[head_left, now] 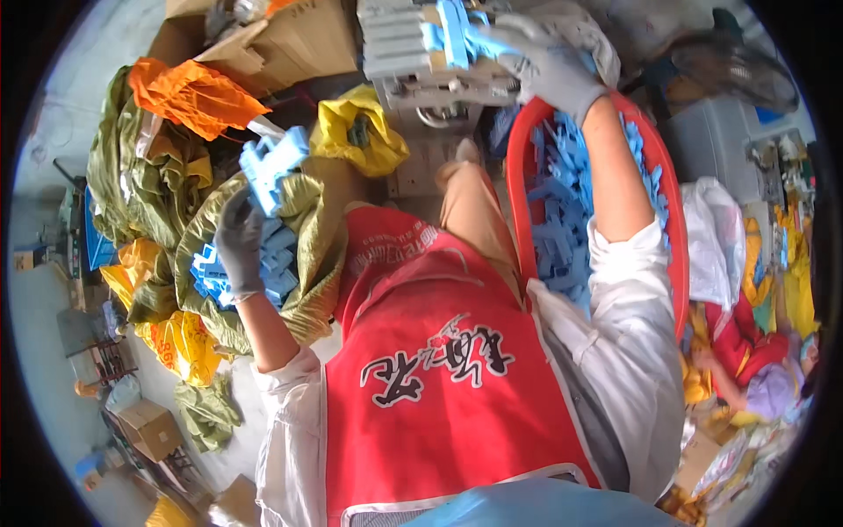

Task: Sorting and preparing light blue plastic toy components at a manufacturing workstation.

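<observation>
My left hand (239, 246), in a grey glove, pinches a light blue moulded plastic part (276, 167) by its lower end. It holds the part above an olive woven sack (318, 272) filled with similar blue parts (279, 268). Up at the grey metal machine (399, 44), my right hand (562, 77), also gloved, reaches over a red oval tub (520, 167). Its fingers close on the right end of another light blue plastic part (457, 37) at the machine's top; the fingertips are slightly blurred. Many loose blue parts (562, 211) lie heaped in the tub.
A yellow bag (360, 136) stands between the sack and the machine. An orange bag (193, 97) and a cardboard box (290, 48) are at the far left. On the right are a white sack (713, 241), a grey plastic bin (711, 145) and a dark fan (733, 66).
</observation>
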### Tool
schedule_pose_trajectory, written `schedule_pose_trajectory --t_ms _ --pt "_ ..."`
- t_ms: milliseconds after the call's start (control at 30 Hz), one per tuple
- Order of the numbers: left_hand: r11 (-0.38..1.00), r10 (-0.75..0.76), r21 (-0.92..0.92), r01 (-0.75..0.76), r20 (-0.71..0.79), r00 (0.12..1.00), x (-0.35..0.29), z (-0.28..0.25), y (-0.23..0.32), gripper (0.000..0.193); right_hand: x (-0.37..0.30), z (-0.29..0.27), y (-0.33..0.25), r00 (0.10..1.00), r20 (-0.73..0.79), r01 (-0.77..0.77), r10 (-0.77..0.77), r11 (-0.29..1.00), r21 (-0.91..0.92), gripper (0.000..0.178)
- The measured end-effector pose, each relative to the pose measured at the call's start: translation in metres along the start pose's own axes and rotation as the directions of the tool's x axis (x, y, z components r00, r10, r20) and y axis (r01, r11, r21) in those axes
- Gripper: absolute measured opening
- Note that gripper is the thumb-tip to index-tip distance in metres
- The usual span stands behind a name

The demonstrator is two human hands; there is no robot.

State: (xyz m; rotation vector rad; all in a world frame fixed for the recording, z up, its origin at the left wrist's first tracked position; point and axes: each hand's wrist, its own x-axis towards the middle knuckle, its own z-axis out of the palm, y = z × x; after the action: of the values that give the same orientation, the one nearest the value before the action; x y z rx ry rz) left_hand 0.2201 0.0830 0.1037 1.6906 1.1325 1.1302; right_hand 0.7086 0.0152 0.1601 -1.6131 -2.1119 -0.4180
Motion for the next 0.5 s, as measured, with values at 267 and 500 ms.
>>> schedule_pose_trajectory --t_ms 267,500 --pt "0.804 0.120 0.583 0.113 -0.346 0.930 -0.050 -0.113 -0.046 0.029 -0.185 0.040 0.017 0.821 0.084 -0.567 0.564 0.790 0.232 0.031" --pt "0.753 0.113 0.635 0.175 -0.386 0.915 -0.040 -0.104 -0.040 0.031 -0.341 0.113 -0.035 0.278 0.546 -0.739 0.790 0.539 -0.404 0.046"
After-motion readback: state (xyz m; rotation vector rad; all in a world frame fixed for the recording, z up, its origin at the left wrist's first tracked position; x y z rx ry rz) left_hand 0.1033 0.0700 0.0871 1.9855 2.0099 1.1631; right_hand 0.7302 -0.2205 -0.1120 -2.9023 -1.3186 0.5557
